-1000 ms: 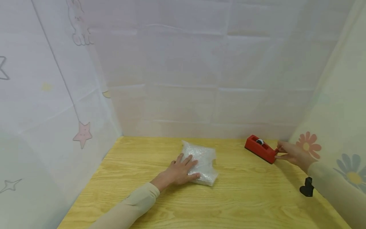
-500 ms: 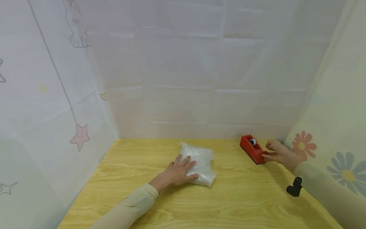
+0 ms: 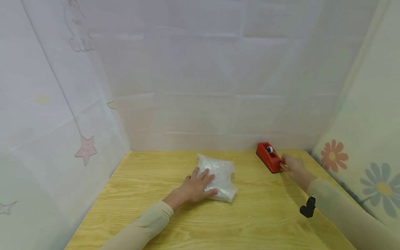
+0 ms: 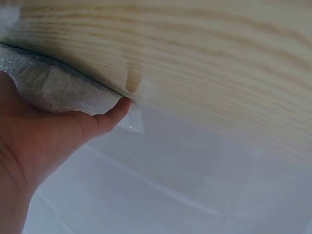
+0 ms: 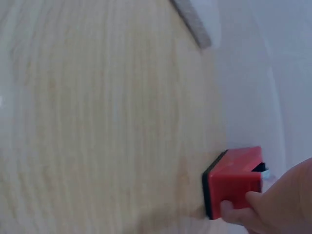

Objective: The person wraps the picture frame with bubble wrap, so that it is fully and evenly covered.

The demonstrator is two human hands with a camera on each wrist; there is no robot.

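Observation:
My left hand [image 3: 197,186] rests on a bubble-wrap packet [image 3: 223,173], fingers spread over its left side. In the left wrist view the thumb lies along the clear wrinkled bubble wrap [image 4: 63,90]. Farther right on the table stands a red tape dispenser [image 3: 268,158] with a dark base and a small roll of tape [image 3: 270,149] in its top. My right hand [image 3: 295,168] grips the near end of the dispenser. Two of its fingertips [image 5: 227,207] show on the red end face in the right wrist view; the other fingers are mostly hidden.
The wood-grain table [image 3: 175,229] meets a pale cloth wall [image 3: 193,118] right behind the dispenser. Printed cloth also hangs on the left and right sides. A black device [image 3: 307,207] sits at the right sleeve.
The tape dispenser has shifted left and turned, its near end swinging toward the packet, along with my right hand. My left hand and the bubble-wrap packet have stayed put.

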